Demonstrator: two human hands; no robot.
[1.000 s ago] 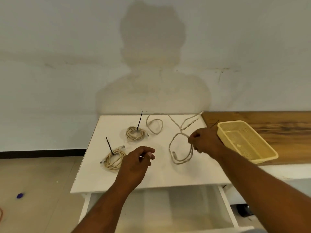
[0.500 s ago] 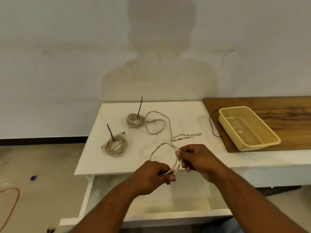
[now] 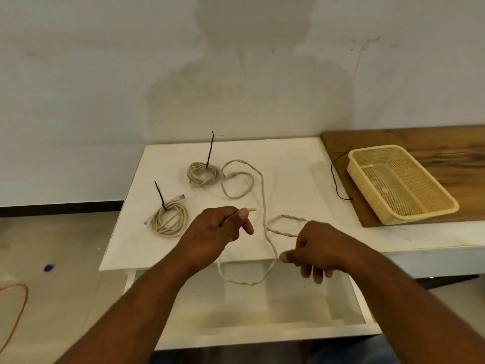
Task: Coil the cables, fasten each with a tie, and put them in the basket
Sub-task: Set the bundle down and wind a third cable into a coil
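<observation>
- Left hand (image 3: 215, 229) and right hand (image 3: 320, 248), together half a second ago, have drawn apart, fingers (image 3: 242, 215) of each pinching the loose beige twisted cable (image 3: 263, 195).
- Its slack sags past the white worktop's (image 3: 288, 164) front edge.

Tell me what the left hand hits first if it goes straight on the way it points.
Probably a strand of the loose cable: the left hand, pinching that cable's end, points forward and right, where the strand crosses the white table. Depth is unclear; the hand may pass above it.
</observation>
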